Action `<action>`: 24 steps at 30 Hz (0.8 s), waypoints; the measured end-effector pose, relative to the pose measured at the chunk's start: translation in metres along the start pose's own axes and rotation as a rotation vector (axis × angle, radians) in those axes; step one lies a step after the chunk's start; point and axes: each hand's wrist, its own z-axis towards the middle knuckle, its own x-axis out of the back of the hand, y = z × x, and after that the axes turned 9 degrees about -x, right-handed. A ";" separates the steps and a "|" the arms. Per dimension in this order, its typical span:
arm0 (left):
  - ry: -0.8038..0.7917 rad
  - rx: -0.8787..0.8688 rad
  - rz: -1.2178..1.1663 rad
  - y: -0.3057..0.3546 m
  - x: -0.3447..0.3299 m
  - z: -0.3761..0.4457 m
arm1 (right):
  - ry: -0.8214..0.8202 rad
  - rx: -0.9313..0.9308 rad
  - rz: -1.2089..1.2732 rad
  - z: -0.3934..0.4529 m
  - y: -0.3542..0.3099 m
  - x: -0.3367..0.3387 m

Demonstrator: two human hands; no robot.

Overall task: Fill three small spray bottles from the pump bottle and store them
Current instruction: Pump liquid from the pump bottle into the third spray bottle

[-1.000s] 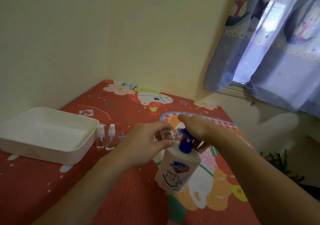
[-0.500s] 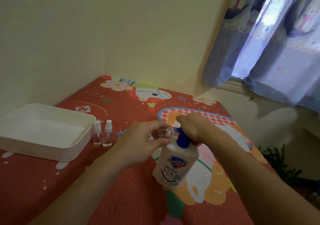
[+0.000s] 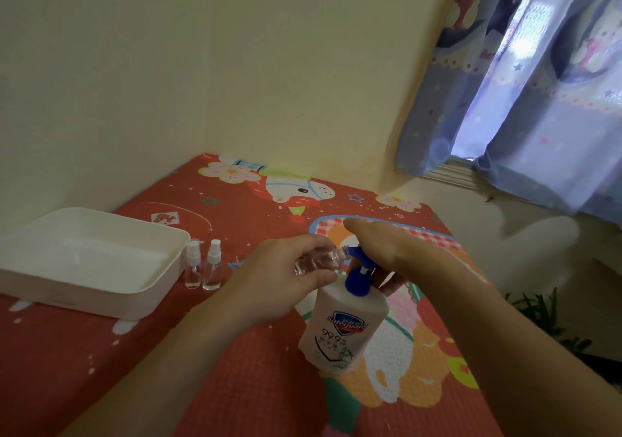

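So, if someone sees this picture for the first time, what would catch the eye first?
Probably the two hands at centre: the left hand holds a small clear bottle at the blue nozzle of the pump bottle, while the right hand rests on the pump. Next, the white tray at left.

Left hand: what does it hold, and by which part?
The left hand holds a small clear bottle by its body, neck at the blue pump spout.

The small spray bottle (image 3: 318, 262) in the grip is showing clear, glossy plastic. Just below it, the pump bottle (image 3: 343, 329) is looking smooth, milky plastic with a blue plastic pump. Underneath, the mat (image 3: 255, 382) is appearing matt, waffle-textured. Left, the tray (image 3: 101, 298) is gleaming smooth white plastic.
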 end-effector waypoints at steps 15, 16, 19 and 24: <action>-0.002 0.032 -0.018 -0.007 -0.009 -0.004 | 0.175 0.188 -0.519 0.013 0.001 -0.010; -0.001 0.032 -0.017 -0.007 -0.009 -0.004 | 0.176 0.188 -0.519 0.012 0.000 -0.010; -0.006 0.029 -0.014 -0.007 -0.008 -0.005 | 0.181 0.175 -0.445 0.007 0.001 -0.011; -0.001 -0.003 -0.003 -0.002 -0.004 -0.004 | 0.045 0.069 -0.046 0.000 0.002 -0.004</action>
